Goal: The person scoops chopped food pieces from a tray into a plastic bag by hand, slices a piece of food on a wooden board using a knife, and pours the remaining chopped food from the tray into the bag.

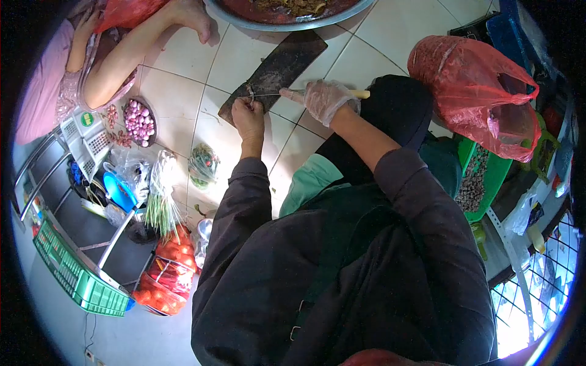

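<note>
My right hand (pixel 326 100), in a clear plastic glove, is closed round a knife (pixel 361 94) with a pale yellow handle. Its thin blade points left, over a dark, worn cutting board (pixel 293 58) on the floor. At the board's near end my left hand (pixel 249 122), bare, is closed with its fingertips together. A small brownish piece (pixel 249 91) shows at those fingertips, close to the blade's tip; its kind is too small to make out. Beyond the board stands a large metal basin (pixel 293 25) with dark brown pieces in reddish liquid.
A red plastic bag (pixel 458 85) bulges at my right, near a green tray (pixel 499 183) of small greyish bits. To the left are a bowl of shallots (pixel 139 122), bagged greens (pixel 203 165), long green stalks (pixel 162 207) and a green crate (pixel 79 274). Another person's leg (pixel 134 55) extends at upper left.
</note>
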